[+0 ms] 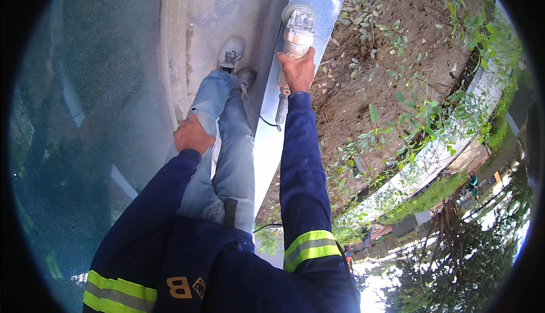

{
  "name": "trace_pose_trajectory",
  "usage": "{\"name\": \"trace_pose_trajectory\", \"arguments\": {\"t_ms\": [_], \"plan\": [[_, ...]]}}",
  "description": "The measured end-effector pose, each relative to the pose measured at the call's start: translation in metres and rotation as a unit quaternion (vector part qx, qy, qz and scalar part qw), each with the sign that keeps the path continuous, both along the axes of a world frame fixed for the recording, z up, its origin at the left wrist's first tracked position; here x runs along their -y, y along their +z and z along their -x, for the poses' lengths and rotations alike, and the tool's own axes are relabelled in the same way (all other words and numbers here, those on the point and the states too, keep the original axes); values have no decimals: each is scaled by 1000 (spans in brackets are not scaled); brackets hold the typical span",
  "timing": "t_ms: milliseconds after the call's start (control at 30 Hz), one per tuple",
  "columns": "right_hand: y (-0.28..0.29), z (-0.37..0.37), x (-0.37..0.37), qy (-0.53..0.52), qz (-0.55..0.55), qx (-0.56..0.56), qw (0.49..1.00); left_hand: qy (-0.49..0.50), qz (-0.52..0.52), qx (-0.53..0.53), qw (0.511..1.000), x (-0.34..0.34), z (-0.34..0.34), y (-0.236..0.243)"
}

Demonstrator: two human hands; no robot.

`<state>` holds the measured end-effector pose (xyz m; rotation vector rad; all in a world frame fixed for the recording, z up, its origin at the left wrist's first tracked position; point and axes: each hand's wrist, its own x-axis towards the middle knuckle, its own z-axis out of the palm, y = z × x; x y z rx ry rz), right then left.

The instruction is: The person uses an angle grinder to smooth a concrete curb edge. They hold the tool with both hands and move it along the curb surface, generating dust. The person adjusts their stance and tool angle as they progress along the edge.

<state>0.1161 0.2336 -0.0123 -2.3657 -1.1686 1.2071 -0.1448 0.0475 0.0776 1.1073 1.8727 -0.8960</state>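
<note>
My right hand [299, 70] is wrapped round the body of a dusty angle grinder [298, 38], its arm stretched forward. The grinder's round disc head [290, 11] rests on the top of a smooth, pale ledge [269, 154]; whether the disc is spinning cannot be told. A black cable [268, 122] trails by the grinder's tail. My left hand [193, 134] is curled over the knee of my faded jeans [235, 148], with part of the fingers hidden.
Right of the ledge lies a soil bed [352, 91] with leafy plants [420, 120]. My shoes [231, 53] stand on the paved strip [227, 6] at the ledge's left. A kerb line [170, 46] separates it from the darker road surface [119, 74]. Small distant people appear at lower right.
</note>
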Motion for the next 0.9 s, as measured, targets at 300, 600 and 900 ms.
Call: {"name": "trace_pose_trajectory", "arguments": {"t_ms": [300,600,900], "plan": [[5,-9,-25,-43,-34,-9,998,5,-17,13,1000,0,3,2],[5,4,-22,-2,-6,16,1000,6,-15,9,1000,-3,-1,4],[-2,-12,-9,-52,-44,-7,998,15,1,3,1000,-1,2,1]]}}
